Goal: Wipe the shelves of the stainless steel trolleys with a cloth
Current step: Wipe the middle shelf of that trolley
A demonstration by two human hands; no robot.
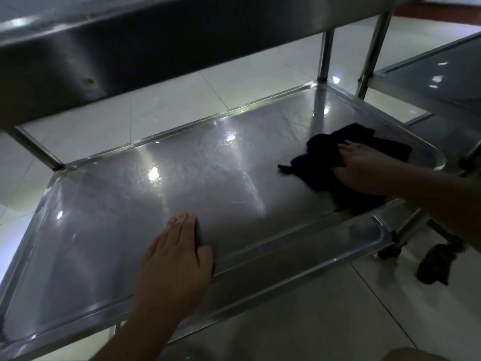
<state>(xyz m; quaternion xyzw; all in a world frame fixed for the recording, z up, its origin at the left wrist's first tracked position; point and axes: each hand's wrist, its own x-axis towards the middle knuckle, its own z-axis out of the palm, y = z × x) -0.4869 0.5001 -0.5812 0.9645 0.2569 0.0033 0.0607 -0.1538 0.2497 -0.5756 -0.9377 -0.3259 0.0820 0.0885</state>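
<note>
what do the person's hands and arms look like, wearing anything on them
Both are bare: the left hand and the right hand have no gloves, and no rings, watch or bracelet show. Both forearms are uncovered as far as the frame reaches, so no sleeve is visible. The fingernails look short and unpainted, though the light is dim.

Shelf (208, 178) of glossy, smooth stainless steel, mirror-bright; cloth (325, 149) dark, soft, matt, crumpled; floor tiles (169, 105) pale, shiny.
</note>
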